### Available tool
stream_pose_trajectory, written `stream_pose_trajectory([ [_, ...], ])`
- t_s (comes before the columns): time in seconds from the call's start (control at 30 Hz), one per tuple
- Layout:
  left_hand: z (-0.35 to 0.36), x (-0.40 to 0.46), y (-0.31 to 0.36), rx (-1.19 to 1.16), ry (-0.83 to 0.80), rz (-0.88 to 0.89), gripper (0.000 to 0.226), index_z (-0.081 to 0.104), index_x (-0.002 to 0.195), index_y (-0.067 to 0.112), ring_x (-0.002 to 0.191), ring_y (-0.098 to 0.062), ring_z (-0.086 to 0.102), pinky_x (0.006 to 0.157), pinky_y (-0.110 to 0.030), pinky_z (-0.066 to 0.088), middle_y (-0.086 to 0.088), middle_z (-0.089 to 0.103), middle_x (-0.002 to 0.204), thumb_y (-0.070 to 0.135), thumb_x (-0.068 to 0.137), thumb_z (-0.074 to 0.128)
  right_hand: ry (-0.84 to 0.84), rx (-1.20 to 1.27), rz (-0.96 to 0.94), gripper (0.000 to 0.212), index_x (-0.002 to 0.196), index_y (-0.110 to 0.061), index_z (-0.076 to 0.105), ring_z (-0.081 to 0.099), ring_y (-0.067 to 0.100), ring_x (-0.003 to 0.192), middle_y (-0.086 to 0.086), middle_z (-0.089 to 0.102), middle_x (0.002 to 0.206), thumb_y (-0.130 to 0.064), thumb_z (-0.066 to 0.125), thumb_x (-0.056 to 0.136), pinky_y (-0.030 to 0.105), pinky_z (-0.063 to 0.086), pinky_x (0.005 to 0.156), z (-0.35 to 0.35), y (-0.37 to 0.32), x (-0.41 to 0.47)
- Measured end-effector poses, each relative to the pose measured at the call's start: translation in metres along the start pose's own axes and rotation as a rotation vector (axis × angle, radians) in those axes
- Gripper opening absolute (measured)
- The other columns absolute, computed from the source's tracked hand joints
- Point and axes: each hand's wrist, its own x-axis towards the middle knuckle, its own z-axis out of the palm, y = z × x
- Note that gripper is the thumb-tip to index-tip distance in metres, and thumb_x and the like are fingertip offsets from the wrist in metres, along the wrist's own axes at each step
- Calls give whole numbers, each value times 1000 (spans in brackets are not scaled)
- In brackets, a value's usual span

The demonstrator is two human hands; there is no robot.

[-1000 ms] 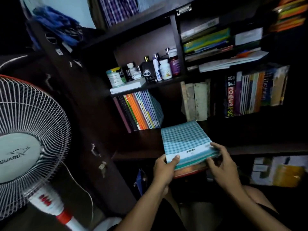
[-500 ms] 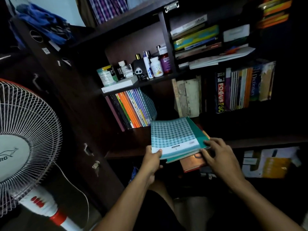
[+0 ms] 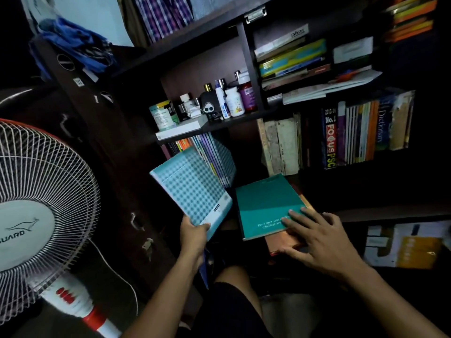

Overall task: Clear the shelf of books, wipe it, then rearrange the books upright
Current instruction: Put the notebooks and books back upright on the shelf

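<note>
Checked notebook point(image 3: 192, 189) gripped at its near corner by left hand point(image 3: 194, 234), tilted, long axis toward upright row of books point(image 3: 214, 159) | teal book point(image 3: 268, 206) flat on shelf point(image 3: 366, 211), right of notebook, right hand point(image 3: 324, 242) fingers point(image 3: 292, 215) spread flat on it.

A white pedestal fan point(image 3: 36, 215) with a red collar stands at the left. Up and right of the fan, bottles and jars point(image 3: 207, 106) crowd a dark compartment. Above the fan hangs blue cloth point(image 3: 73, 42); further right, checked fabric point(image 3: 163, 13).
</note>
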Motion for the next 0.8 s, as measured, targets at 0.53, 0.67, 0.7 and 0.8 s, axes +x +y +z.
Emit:
stream_pose_trajectory([
  [0.53, 39, 8, -3, 351, 20, 209, 58, 30, 156, 20, 133, -37, 48, 103, -42, 39, -9, 54, 145, 39, 104, 49, 151, -58, 267, 76, 98, -20, 62, 49, 32, 93, 5, 60, 103, -88, 35, 78, 41, 35, 73, -7, -3, 0],
  [0.67, 31, 4, 1, 437, 76, 385, 54, 23, 151, 27, 115, -41, 61, 91, -53, 51, -13, 62, 132, 45, 104, 43, 147, -55, 291, 73, 97, -21, 61, 49, 31, 94, 3, 59, 102, -88, 42, 76, 43, 36, 78, -8, -4, -2],
  [0.7, 30, 3, 8, 439, 73, 458, 50, 27, 148, 27, 110, -38, 64, 87, -51, 53, -11, 65, 127, 44, 104, 44, 152, -47, 301, 71, 97, -21, 61, 50, 31, 95, 3, 60, 101, -86, 42, 77, 45, 37, 81, -8, -4, -2],
  [0.8, 22, -3, 49, 459, -32, 688, 47, 43, 148, 27, 98, -21, 69, 80, -33, 56, -2, 70, 117, 33, 103, 56, 264, 58, 349, 62, 107, -22, 64, 56, 29, 98, 0, 64, 103, -76, 43, 84, 55, 37, 100, -10, 0, 1],
])
